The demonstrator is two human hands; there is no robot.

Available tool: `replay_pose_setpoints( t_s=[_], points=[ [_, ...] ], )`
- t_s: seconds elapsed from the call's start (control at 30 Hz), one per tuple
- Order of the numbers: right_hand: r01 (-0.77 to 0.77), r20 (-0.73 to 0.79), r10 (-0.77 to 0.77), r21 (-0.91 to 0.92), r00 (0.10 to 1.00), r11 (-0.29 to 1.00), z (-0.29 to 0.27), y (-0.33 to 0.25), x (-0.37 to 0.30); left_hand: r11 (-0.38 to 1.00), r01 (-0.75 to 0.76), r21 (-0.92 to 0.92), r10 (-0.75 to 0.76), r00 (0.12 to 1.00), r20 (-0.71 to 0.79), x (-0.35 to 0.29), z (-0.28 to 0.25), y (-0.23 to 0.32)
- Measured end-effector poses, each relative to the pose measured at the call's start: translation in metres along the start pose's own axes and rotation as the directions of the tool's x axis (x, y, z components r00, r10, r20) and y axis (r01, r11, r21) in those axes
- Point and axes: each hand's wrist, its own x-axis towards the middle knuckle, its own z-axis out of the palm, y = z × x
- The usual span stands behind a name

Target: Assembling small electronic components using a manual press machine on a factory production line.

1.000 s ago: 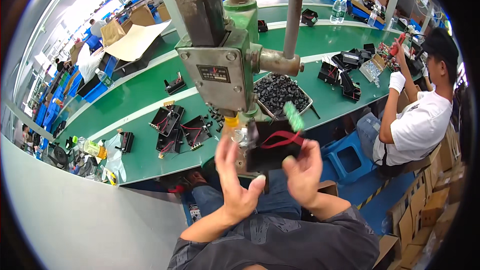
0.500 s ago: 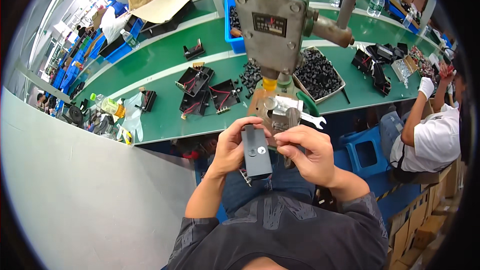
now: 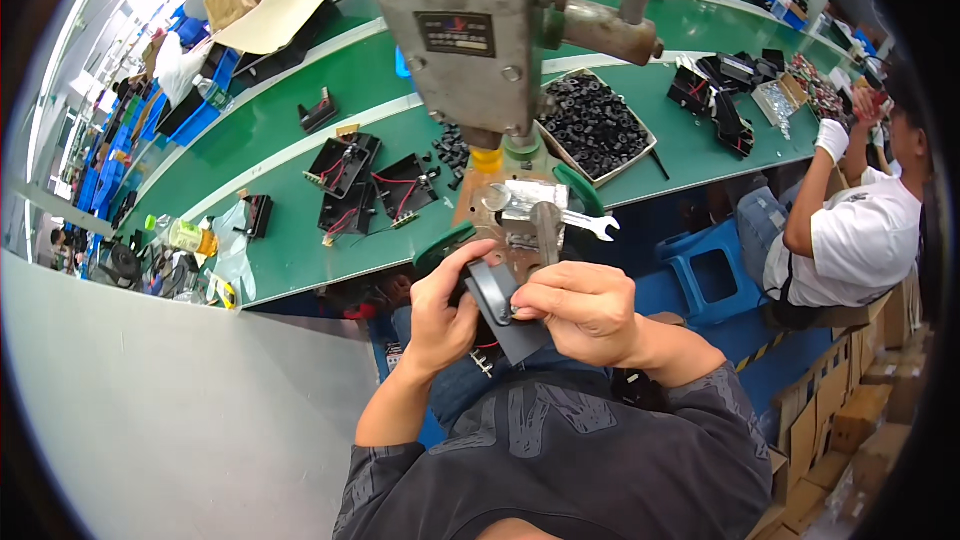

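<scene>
My left hand grips a black plastic housing by its left side, in front of the bench press. The housing lies tilted, and red wires with a small metal-tabbed strip hang out beneath it. My right hand is closed, its thumb and fingertips pinched against the housing's upper face. Something tiny and shiny seems to be between those fingertips, too small to name. Just beyond my hands is the press's metal fixture, with an open-ended wrench lying at its right.
Several open black housings with red wires lie on the green bench to the left. Small black parts fill a shallow box behind the fixture. A blue stool and a co-worker in a white shirt are at right.
My right hand has come in from beside the housing onto its upper face. The housing has turned and tilted in my left hand. The whole view has shifted, moving the bench leftward.
</scene>
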Motion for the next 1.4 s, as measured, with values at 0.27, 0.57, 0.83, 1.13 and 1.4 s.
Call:
replay_pose_setpoints(
  t_s=[0.27, 0.57, 0.83, 1.13, 1.4],
  points=[
    [-0.018, 0.032, 0.016, 0.055, 0.999, 0.998, -0.007, 0.009, 0.001, 0.988, -0.113, 0.107, 0.117, 0.992, -0.038, 0.002, 0.001, -0.004],
    [-0.201, -0.04, 0.312, -0.839, 0.949, 0.505, -0.079, 0.236, 0.03, 0.913, 0.148, -0.38, -0.194, 0.977, -0.086, 0.003, -0.023, -0.035],
    [-0.033, 0.17, 0.406, -0.894, 0.898, 0.446, -0.08, 0.258, 0.046, 0.94, 0.097, -0.326, -0.132, 0.987, -0.089, -0.004, -0.035, -0.047],
    [-0.693, -0.05, 0.732, 0.284, 0.679, 0.663, -0.092, 0.206, 0.04, 0.863, 0.192, -0.468, -0.26, 0.962, -0.085, 0.001, -0.029, -0.034],
    [-0.497, 0.227, 0.682, 0.837, 0.695, 0.228, -0.062, 0.078, 0.016, 0.935, 0.092, -0.343, -0.114, 0.993, -0.042, 0.016, -0.022, 0.005]
  ],
)
